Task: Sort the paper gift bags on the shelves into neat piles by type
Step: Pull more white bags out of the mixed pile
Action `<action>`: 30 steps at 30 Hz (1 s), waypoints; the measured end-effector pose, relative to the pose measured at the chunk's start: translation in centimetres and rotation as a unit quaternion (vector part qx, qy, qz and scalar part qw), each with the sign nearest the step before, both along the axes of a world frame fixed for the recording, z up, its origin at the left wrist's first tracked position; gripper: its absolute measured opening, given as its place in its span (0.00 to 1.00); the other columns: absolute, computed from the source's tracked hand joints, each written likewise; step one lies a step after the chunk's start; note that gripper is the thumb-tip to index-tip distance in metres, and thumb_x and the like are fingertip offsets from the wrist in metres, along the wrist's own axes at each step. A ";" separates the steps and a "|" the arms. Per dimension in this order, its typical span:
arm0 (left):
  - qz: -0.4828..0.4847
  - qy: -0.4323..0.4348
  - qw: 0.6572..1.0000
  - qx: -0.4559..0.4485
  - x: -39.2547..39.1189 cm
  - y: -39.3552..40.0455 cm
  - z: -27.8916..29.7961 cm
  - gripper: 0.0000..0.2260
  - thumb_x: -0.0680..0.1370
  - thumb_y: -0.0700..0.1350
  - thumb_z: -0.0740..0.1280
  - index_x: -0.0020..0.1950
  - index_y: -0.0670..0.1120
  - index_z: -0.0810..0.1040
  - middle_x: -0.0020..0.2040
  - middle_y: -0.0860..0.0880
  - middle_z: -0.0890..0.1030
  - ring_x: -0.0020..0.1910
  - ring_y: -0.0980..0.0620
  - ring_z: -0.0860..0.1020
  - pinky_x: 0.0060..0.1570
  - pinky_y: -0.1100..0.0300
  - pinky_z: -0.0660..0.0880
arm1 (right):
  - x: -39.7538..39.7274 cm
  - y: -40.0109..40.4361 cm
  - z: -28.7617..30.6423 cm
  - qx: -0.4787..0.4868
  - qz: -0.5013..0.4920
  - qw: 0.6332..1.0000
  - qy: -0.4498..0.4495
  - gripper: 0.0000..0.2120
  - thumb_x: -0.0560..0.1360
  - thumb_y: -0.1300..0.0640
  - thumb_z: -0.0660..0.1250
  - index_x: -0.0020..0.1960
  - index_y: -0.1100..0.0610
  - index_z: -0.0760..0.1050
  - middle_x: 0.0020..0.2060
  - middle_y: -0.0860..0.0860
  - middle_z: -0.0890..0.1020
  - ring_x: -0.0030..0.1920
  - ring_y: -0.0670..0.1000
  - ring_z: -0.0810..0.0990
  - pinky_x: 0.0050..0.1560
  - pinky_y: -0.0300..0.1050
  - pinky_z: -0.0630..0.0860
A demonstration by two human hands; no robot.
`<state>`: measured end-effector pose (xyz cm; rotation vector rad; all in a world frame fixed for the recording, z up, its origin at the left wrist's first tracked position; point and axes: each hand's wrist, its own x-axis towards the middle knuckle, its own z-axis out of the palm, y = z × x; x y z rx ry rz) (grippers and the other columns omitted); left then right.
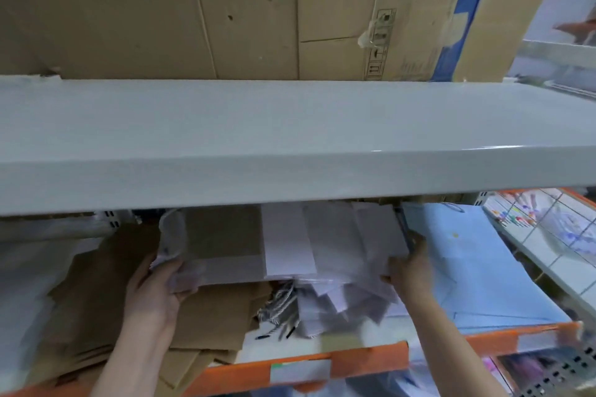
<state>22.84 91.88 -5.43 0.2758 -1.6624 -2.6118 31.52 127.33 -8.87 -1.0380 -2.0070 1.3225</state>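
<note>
On the lower shelf, behind its orange front edge, both hands hold one bundle of pale lilac paper bags, lifted a little above the things under it. The left hand grips the bundle's left end, fingers curled round its edge. The right hand grips the right end, thumb on top.

Under the bundle, near the front edge, lie loose lilac bags with twisted cord handles. Brown paper bags are heaped toward the shelf's left end; light blue bags lie flat toward its right end.

A grey upper shelf carries cardboard boxes along its back edge.
</note>
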 end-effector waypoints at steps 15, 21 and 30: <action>-0.063 0.071 0.971 -0.221 1.2 16.4 0.2 0.03 0.70 0.44 0.67 0.43 0.50 0.76 0.43 0.49 0.81 0.46 0.47 0.79 0.45 0.54 0.72 | -0.4 6.9 -2.6 0.142 0.241 0.953 -0.119 0.14 0.80 0.61 0.57 0.60 0.56 0.78 0.60 0.55 0.79 0.61 0.58 0.75 0.58 0.46 0.71; -0.024 0.073 0.794 -0.603 0.3 19.3 -1.8 0.30 0.71 0.50 0.70 0.72 0.57 0.65 0.65 0.49 0.69 0.67 0.43 0.66 0.60 0.46 0.63 | 0.2 7.9 -2.6 0.113 0.294 0.946 -0.073 0.20 0.77 0.46 0.64 0.68 0.47 0.70 0.66 0.52 0.73 0.60 0.52 0.74 0.57 0.44 0.69; -0.121 0.282 0.484 -0.819 1.0 19.9 -3.3 0.12 0.70 0.61 0.68 0.44 0.54 0.82 0.48 0.56 0.81 0.57 0.49 0.78 0.60 0.39 0.68 | -0.2 7.0 -3.8 0.309 0.323 0.876 -0.183 0.23 0.81 0.47 0.56 0.74 0.51 0.64 0.74 0.48 0.65 0.73 0.51 0.62 0.71 0.42 0.57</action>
